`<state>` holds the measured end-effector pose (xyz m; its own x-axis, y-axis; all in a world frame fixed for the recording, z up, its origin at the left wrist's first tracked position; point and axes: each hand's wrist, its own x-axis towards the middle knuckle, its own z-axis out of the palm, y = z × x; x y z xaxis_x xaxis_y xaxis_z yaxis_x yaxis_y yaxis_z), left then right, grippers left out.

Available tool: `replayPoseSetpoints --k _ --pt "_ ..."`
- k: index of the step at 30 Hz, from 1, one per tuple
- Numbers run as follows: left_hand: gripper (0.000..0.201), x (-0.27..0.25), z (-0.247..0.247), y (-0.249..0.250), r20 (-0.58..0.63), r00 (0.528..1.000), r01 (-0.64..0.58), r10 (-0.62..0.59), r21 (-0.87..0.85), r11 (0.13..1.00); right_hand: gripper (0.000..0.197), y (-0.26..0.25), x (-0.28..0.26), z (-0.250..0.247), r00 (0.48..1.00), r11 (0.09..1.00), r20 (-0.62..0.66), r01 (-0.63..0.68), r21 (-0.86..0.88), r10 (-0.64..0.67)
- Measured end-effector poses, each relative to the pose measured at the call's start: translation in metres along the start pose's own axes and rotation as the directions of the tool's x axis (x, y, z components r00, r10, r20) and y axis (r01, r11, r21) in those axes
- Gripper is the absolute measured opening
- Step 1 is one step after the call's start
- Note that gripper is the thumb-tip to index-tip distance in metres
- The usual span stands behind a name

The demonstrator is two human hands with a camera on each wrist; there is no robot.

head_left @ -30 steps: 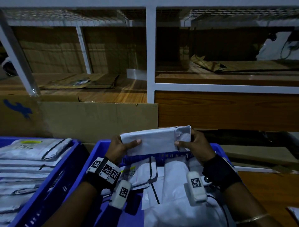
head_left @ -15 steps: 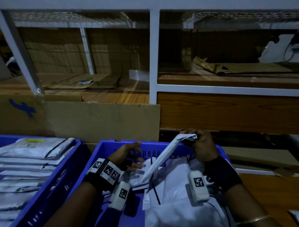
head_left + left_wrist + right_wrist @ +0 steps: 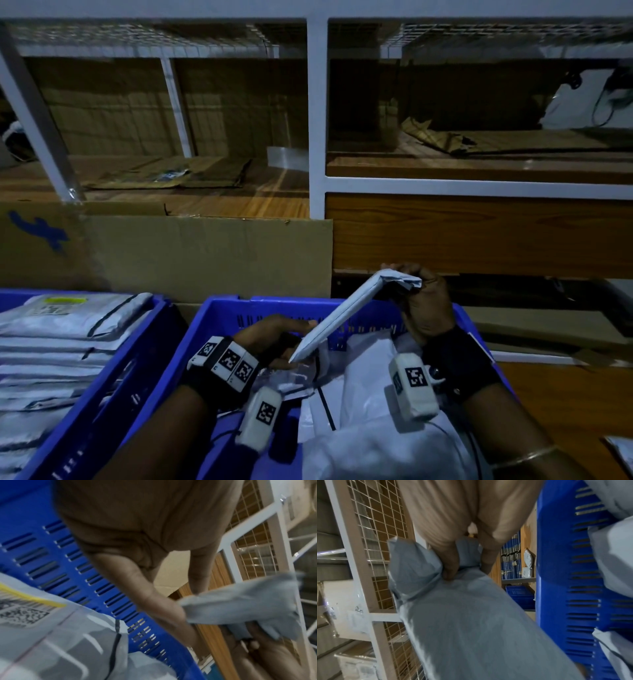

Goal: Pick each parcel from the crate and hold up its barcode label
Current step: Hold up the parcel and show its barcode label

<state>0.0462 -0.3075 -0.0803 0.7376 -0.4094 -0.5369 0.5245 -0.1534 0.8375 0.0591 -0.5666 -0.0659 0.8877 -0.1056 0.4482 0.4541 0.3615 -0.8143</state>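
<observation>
Fingers [image 3: 452,566] of right hand [image 3: 424,308] grip tilted grey parcel [image 3: 337,322]; left hand [image 3: 270,339] relaxed beneath

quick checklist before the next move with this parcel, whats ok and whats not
1. Right hand grips the grey parcel by its crumpled upper end: ok.
2. Left hand has the parcel's lower end: fingers straight, touching it, not closed round it: not ok.
3. Barcode label showing on the held parcel: only plain grey faces visible in all views: not ok.
4. Parcel clear of the blue crate: it slants above the parcels left inside: ok.
5. Next parcel ready: one with a yellow-edged barcode label lies in the crate: ok.
6. Room in the left crate, already stacked with parcels: cannot tell.
</observation>
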Motion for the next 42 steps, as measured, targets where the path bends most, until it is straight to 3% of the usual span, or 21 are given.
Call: replayPoseSetpoints --k 3,6,7,9,12,16,20,22,25,26,29,33,37,40,42 --pt "0.021 0.005 -0.008 0.000 -0.017 0.998 -0.060 0.059 -0.106 0.993 0.041 0.000 -0.001 -0.001 0.999 0.999 0.032 -0.027 -0.039 0.029" --pt "0.055 0.006 -0.016 0.001 -0.047 0.994 -0.104 0.100 -0.100 0.990 0.022 -0.002 -0.001 -0.003 0.998 0.991 0.047 -0.031 -0.128 0.037" --pt "0.054 0.004 -0.016 0.003 -0.053 0.992 -0.123 0.118 -0.126 0.984 0.020 -0.003 -0.001 -0.003 0.998 0.986 0.057 -0.013 -0.165 0.022" --pt "0.048 0.005 -0.021 0.002 -0.105 0.980 -0.186 0.169 -0.187 0.965 0.030 -0.004 -0.001 -0.002 0.997 0.976 0.066 -0.018 -0.218 0.033" --pt "0.065 0.008 -0.026 0.003 -0.178 0.955 -0.274 0.237 -0.226 0.935 0.033 -0.005 -0.002 -0.001 0.987 0.981 0.041 -0.147 -0.122 0.153" --pt "0.044 0.002 -0.029 0.007 -0.297 0.916 -0.327 0.269 -0.168 0.930 0.042 -0.006 0.000 -0.003 0.963 0.961 -0.027 -0.271 -0.062 0.269" --pt "0.080 0.015 -0.045 -0.002 -0.352 0.886 -0.368 0.301 -0.141 0.919 0.032 -0.010 -0.004 -0.001 0.933 0.928 -0.053 -0.361 -0.097 0.357" --pt "0.068 0.014 -0.043 -0.002 -0.350 0.885 -0.371 0.308 -0.128 0.920 0.032 -0.011 -0.005 -0.001 0.936 0.931 -0.073 -0.350 -0.104 0.344" --pt "0.027 0.000 -0.030 0.004 -0.353 0.865 -0.416 0.356 -0.107 0.903 0.016 -0.004 -0.003 -0.001 0.946 0.923 -0.111 -0.322 -0.210 0.304" --pt "0.023 -0.002 -0.029 0.004 -0.348 0.863 -0.419 0.366 -0.089 0.904 0.017 -0.001 -0.004 -0.003 0.947 0.914 -0.112 -0.320 -0.250 0.301" --pt "0.025 -0.002 -0.028 0.003 -0.318 0.862 -0.432 0.395 -0.053 0.900 0.041 0.006 -0.005 -0.007 0.934 0.881 -0.133 -0.356 -0.312 0.330" --pt "0.039 -0.001 -0.026 0.004 -0.269 0.874 -0.433 0.405 -0.051 0.900 0.054 0.004 -0.007 -0.006 0.954 0.866 -0.118 -0.300 -0.401 0.276" --pt "0.026 0.004 -0.029 0.006 -0.356 0.847 -0.458 0.394 -0.116 0.881 0.058 0.001 -0.010 -0.003 0.935 0.860 -0.095 -0.351 -0.370 0.341" --pt "0.043 0.003 -0.025 0.006 -0.410 0.827 -0.461 0.386 -0.100 0.882 0.052 0.002 -0.009 -0.002 0.925 0.861 -0.095 -0.377 -0.342 0.367" --pt "0.042 0.003 -0.024 0.005 -0.403 0.830 -0.455 0.386 -0.088 0.886 0.043 0.004 -0.008 -0.002 0.921 0.854 -0.096 -0.386 -0.348 0.377"
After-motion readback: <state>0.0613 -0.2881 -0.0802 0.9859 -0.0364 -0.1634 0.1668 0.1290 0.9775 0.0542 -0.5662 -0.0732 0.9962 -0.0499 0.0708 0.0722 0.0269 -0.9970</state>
